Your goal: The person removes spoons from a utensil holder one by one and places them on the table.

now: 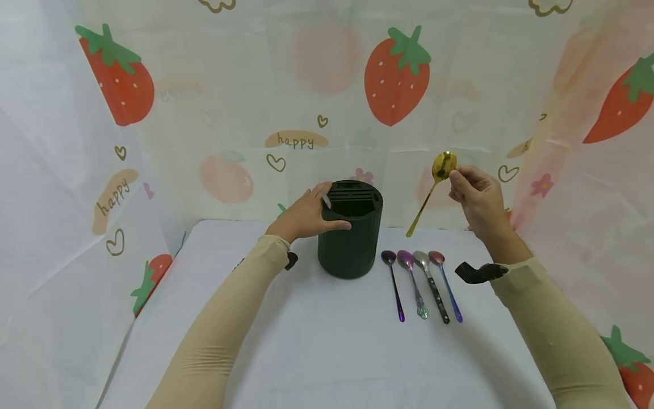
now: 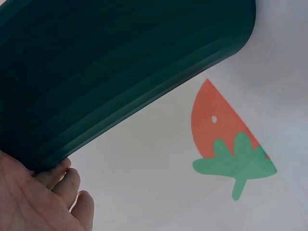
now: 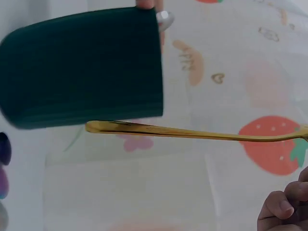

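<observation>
A dark green utensil holder (image 1: 348, 250) stands upright on the table, with slots in the back part of its top and a wide opening in front. My left hand (image 1: 306, 215) grips its rim from the left, thumb across the front; in the left wrist view, the fingers lie against its side. A silver piece (image 3: 165, 20), perhaps a spoon's bowl, pokes out at the rim beside that hand. To the right of the holder and above the table, my right hand (image 1: 477, 196) pinches a gold spoon (image 1: 443, 166) by its bowl, the handle slanting down-left.
Right of the holder lie a dark purple spoon (image 1: 394, 284), a violet spoon (image 1: 413, 275), a silver spoon with a black patterned handle (image 1: 434, 289) and a red-and-blue spoon (image 1: 449, 284), side by side. Behind the white table (image 1: 317, 352) hangs a strawberry-print cloth (image 1: 245, 85).
</observation>
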Demonstrator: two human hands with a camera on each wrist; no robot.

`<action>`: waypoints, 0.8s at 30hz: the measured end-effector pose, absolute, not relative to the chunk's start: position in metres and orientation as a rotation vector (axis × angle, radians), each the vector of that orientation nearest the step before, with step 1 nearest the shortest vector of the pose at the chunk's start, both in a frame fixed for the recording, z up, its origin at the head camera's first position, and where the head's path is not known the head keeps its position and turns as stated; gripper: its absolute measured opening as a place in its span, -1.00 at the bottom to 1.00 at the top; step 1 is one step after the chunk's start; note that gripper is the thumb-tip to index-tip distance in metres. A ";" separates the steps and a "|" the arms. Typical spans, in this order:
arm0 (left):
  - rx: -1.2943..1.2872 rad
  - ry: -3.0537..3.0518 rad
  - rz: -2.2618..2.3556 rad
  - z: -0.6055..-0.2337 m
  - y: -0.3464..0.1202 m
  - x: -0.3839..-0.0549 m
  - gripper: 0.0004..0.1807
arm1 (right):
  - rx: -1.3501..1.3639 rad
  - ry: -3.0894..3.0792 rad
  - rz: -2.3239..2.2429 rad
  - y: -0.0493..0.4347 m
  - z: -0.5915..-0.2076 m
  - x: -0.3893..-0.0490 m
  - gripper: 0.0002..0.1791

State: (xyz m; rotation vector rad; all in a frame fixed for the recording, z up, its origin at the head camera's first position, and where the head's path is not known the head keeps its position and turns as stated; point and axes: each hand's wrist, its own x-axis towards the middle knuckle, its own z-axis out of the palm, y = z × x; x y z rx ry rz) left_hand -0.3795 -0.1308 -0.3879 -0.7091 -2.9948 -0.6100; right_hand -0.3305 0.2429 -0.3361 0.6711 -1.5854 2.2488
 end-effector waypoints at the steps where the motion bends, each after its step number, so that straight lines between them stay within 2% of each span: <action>1: -0.709 -2.997 -0.610 -0.388 -0.131 -0.379 0.42 | 0.653 -1.605 2.256 0.247 -0.340 -0.330 -0.84; 4: -0.712 -3.006 -0.610 -0.388 -0.131 -0.379 0.42 | 0.606 -1.680 2.269 0.258 -0.350 -0.330 -0.87; 12: -0.712 -3.012 -0.614 -0.386 -0.130 -0.378 0.41 | 0.520 -1.874 2.281 0.286 -0.372 -0.334 -0.78; 24: -0.705 -3.006 -0.624 -0.387 -0.130 -0.379 0.41 | 0.195 -2.335 2.161 0.323 -0.403 -0.345 -0.69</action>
